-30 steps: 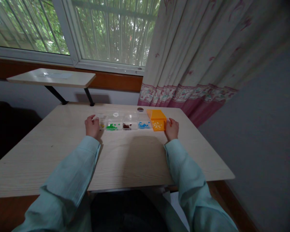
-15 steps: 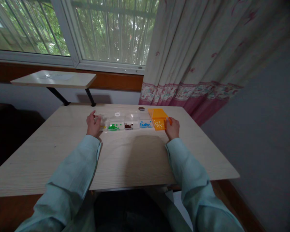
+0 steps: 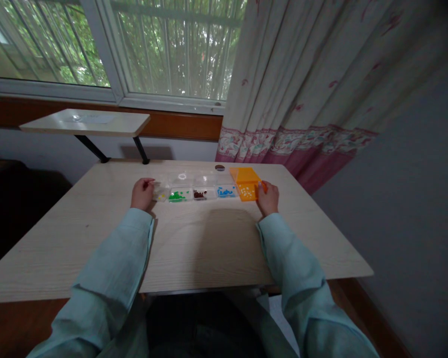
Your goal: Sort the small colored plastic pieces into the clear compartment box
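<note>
A row of small plastic boxes with raised lids lies across the far part of the table. My left hand is closed at the left end, fingers pinched on the edge of a clear plastic box with a few yellow pieces. Beside it, other clear boxes hold green pieces, dark red-brown pieces and blue pieces. At the right end stands an orange plastic box, its lid up, with small white pieces inside. My right hand grips its right edge; some fingertips are hidden.
The pale wooden table has a round dark hole near its back edge. A raised side shelf on black legs stands at the back left. Behind are a window and a floral curtain; a grey wall rises at the right.
My left fingers, somewhat spread before, have curled in at the left clear box, and its yellow pieces show more. My right hand stays on the orange box. The view has shifted slightly.
</note>
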Available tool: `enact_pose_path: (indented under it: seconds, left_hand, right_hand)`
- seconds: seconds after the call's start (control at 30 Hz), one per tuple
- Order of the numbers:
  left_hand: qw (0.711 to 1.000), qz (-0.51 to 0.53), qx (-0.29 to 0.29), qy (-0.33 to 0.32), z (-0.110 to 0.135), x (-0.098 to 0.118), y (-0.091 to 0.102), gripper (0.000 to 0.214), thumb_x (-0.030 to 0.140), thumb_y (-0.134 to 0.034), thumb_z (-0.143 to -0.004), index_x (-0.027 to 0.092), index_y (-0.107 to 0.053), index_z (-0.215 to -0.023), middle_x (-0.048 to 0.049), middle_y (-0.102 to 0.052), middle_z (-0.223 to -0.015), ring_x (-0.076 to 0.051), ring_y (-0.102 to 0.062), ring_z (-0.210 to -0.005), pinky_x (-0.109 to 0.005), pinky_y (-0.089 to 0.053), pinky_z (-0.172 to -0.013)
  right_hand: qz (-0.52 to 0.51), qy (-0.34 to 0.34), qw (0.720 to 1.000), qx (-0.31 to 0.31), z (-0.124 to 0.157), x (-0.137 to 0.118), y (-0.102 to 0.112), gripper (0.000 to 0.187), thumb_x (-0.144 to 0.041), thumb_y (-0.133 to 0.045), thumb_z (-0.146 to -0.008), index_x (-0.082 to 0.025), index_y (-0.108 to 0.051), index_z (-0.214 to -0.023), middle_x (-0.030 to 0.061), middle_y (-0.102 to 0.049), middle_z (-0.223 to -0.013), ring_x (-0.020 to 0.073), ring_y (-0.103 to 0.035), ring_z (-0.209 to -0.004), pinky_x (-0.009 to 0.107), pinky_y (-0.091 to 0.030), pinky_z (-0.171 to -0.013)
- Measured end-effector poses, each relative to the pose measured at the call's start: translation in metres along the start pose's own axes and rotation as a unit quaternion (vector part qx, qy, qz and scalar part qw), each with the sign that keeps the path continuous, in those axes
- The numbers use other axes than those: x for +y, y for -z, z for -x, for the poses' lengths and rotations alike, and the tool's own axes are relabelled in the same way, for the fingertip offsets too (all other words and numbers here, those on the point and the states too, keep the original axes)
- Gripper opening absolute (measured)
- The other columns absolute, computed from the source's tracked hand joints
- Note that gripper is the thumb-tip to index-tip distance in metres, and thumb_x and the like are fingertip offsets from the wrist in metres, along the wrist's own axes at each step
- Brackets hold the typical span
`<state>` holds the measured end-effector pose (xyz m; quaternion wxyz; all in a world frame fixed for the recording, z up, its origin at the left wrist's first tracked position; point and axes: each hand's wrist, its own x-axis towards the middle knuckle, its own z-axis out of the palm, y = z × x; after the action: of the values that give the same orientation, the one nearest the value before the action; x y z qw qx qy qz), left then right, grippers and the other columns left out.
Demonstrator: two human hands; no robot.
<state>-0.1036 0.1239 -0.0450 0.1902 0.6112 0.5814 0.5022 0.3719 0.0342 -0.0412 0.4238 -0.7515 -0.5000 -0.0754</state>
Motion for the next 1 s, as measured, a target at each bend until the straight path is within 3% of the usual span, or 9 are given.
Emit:
enact_pose_path:
  seconds: [0.17, 0.33, 0.6, 0.87, 1.0]
  left_hand:
    - [0.984, -0.118, -0.058, -0.121, 0.005, 0.002, 0.006, 0.037, 0.016, -0.044, -0.075, 0.018, -0.065, -0.105, -0.0094, -0.064, -0.107, -0.024, -0.056, -0.105, -0.04, -0.044, -0.098]
    - [0.969, -0.166, -0.116, -0.139, 0.009, 0.009, 0.002, 0.043, 0.008, -0.041, -0.071, 0.019, -0.067, -0.103, -0.0091, -0.067, -0.106, -0.025, -0.057, -0.104, -0.041, -0.043, -0.1]
    - [0.944, -0.29, -0.093, -0.13, 0.017, 0.028, 0.002, 0.037, 0.012, -0.044, -0.08, 0.018, -0.066, -0.11, -0.0153, -0.062, -0.098, -0.03, -0.056, -0.098, -0.043, -0.044, -0.089]
    - [0.964, -0.252, -0.021, -0.082, 0.026, 0.05, -0.001, 0.043, 0.018, -0.045, -0.087, 0.021, -0.054, -0.129, -0.0182, -0.055, -0.12, -0.036, -0.048, -0.117, -0.057, -0.033, -0.1]
    - [0.968, -0.197, 0.006, -0.156, 0.026, 0.063, -0.009, 0.044, 0.027, -0.04, -0.093, 0.022, -0.047, -0.136, -0.014, -0.047, -0.138, -0.032, -0.036, -0.131, -0.055, -0.021, -0.112]
  right_hand:
    - [-0.002, 0.001, 1.0, -0.003, 0.001, -0.001, 0.0, 0.054, -0.048, -0.037, -0.09, -0.01, -0.065, -0.115, 0.0194, -0.065, -0.11, 0.0285, -0.053, -0.105, 0.045, -0.038, -0.099]
    - [-0.005, -0.002, 1.0, -0.002, 0.002, -0.002, 0.001, 0.054, -0.048, -0.037, -0.089, -0.009, -0.066, -0.114, 0.0193, -0.065, -0.109, 0.0284, -0.053, -0.106, 0.045, -0.038, -0.099]
    - [0.002, 0.012, 1.0, -0.012, 0.003, -0.004, 0.002, 0.054, -0.047, -0.036, -0.09, -0.009, -0.067, -0.111, 0.0191, -0.066, -0.107, 0.0286, -0.053, -0.104, 0.045, -0.037, -0.099]
    - [0.026, 0.002, 1.0, 0.013, 0.006, -0.014, 0.007, 0.047, -0.042, -0.04, -0.09, -0.011, -0.067, -0.112, 0.018, -0.062, -0.107, 0.029, -0.05, -0.106, 0.047, -0.036, -0.099]
    - [0.036, 0.029, 0.998, 0.041, 0.015, -0.041, 0.011, 0.042, -0.038, -0.04, -0.091, -0.015, -0.066, -0.115, 0.0175, -0.056, -0.115, 0.0304, -0.045, -0.111, 0.049, -0.033, -0.1]
